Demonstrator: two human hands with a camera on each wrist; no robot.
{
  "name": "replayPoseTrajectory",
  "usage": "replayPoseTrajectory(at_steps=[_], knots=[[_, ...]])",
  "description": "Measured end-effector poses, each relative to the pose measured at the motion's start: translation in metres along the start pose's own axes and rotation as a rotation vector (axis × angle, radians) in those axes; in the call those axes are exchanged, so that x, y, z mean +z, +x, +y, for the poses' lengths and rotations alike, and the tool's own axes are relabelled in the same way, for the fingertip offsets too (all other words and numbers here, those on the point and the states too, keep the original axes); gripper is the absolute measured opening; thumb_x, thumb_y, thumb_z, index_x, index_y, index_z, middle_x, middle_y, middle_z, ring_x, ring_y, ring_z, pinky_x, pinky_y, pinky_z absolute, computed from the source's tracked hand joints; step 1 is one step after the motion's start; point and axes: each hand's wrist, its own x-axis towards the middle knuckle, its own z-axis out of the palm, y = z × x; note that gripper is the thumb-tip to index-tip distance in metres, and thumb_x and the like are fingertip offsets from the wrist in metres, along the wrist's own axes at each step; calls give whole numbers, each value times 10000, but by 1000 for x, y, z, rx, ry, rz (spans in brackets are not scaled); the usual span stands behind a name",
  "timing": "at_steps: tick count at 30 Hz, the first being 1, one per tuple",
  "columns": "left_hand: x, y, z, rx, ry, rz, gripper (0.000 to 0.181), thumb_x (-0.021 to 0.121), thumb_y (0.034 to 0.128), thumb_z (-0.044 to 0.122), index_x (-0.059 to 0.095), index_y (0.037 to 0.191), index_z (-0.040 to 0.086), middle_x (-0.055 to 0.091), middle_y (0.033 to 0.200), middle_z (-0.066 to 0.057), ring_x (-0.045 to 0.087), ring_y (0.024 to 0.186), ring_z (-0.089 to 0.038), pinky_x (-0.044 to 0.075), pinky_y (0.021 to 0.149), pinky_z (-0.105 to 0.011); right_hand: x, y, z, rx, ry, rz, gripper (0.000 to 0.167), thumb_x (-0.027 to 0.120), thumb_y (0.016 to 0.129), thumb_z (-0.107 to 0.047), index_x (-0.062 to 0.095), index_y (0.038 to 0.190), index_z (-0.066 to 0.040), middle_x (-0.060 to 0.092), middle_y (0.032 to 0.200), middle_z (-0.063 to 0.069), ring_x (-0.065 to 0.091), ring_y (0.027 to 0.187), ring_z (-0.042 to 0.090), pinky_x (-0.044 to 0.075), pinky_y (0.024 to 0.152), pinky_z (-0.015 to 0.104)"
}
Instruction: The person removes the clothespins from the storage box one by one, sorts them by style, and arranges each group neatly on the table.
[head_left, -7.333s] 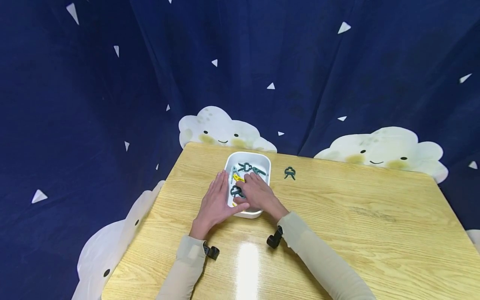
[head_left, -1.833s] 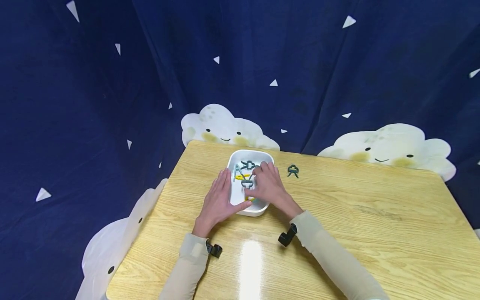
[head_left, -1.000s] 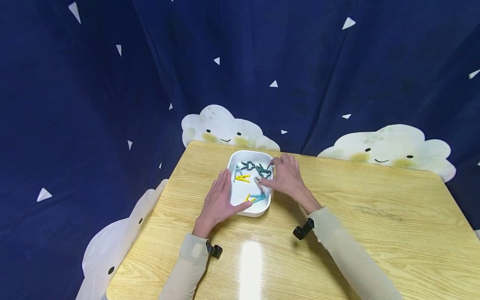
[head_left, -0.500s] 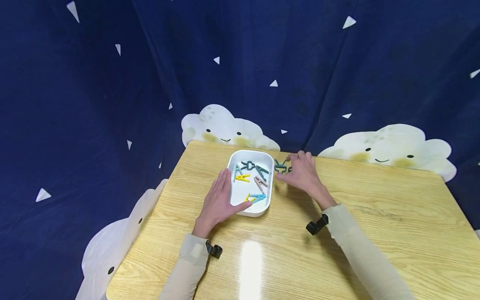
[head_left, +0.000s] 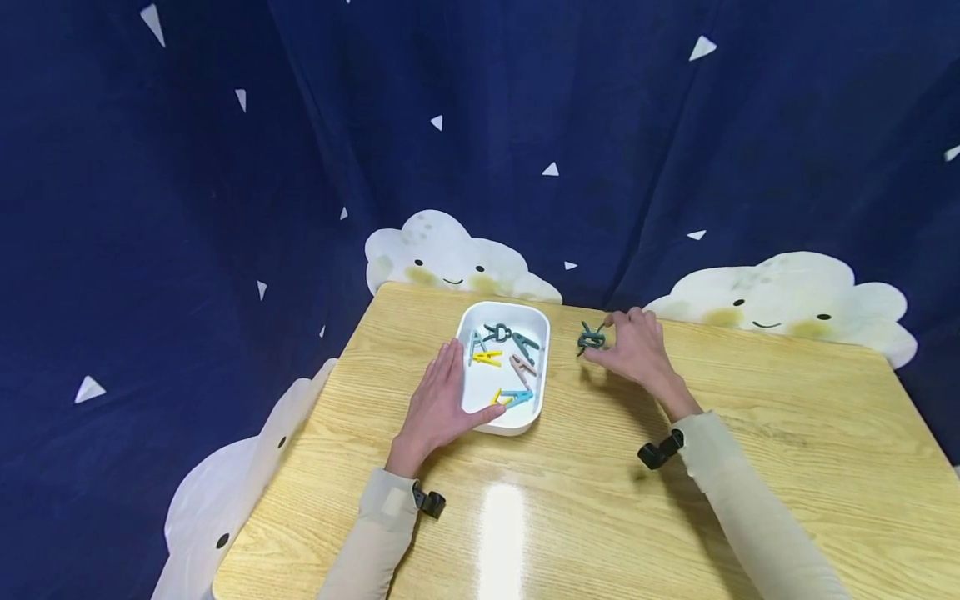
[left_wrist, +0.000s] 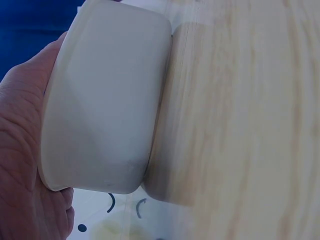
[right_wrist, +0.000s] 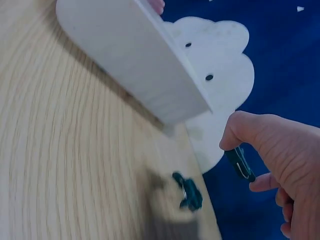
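My right hand [head_left: 637,352] pinches a dark green clip between thumb and fingertips, right of the white tray [head_left: 543,375]. In the right wrist view that clip [right_wrist: 240,162] is held above the table, and another dark green clip [right_wrist: 190,192] lies on the wood beside it. My left hand [head_left: 435,406] rests along the tray's left side with fingers straight and the thumb over the near edge. Inside the tray lie a dark clip [head_left: 498,332], a green clip [head_left: 527,343], a pink clip [head_left: 522,367], a yellow clip [head_left: 487,358] and blue ones [head_left: 517,398].
The wooden table [head_left: 585,517] extends to the right and towards me. Behind it hangs a dark blue curtain [head_left: 480,150] with white triangles and smiling clouds [head_left: 787,292]. A black wrist camera [head_left: 660,450] sits at my right sleeve.
My right hand has taken hold of a dark green clip in the tray, lifted it over the right rim and carried it right, to the clip on the table. My left hand has stayed at the tray.
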Motion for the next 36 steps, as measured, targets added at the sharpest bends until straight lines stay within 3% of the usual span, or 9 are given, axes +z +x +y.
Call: replayPoseTrajectory(at_steps=[14, 25, 36], knots=[[0, -1, 1, -7, -4, -11, 1353, 546, 786, 925, 47, 1671, 32, 21, 1757, -102, 36, 1624, -246, 95, 1312, -403, 9, 3, 51, -42, -29, 42, 644, 849, 756, -450, 691, 1148, 36, 582, 1044, 238, 465, 972, 440, 389, 887, 554], [0, 0, 1, -1, 1, 5, 1352, 543, 787, 924, 49, 1669, 26, 34, 1755, -116, 76, 1621, -289, 119, 1310, -423, 19, 1, 72, -8, -24, -35, 598, 809, 771, -441, 694, 1137, 18, 583, 1067, 249, 451, 1006, 440, 373, 817, 532], [0, 0, 0, -5, 8, -2, 1346, 537, 793, 923, 44, 1671, 30, 26, 1757, -104, 69, 1623, -280, 111, 1312, -411, 27, 2, 80, 27, -46, -89, 674, 805, 774, -477, 667, 1201, 27, 570, 1095, 256, 454, 1005, 449, 391, 821, 543]])
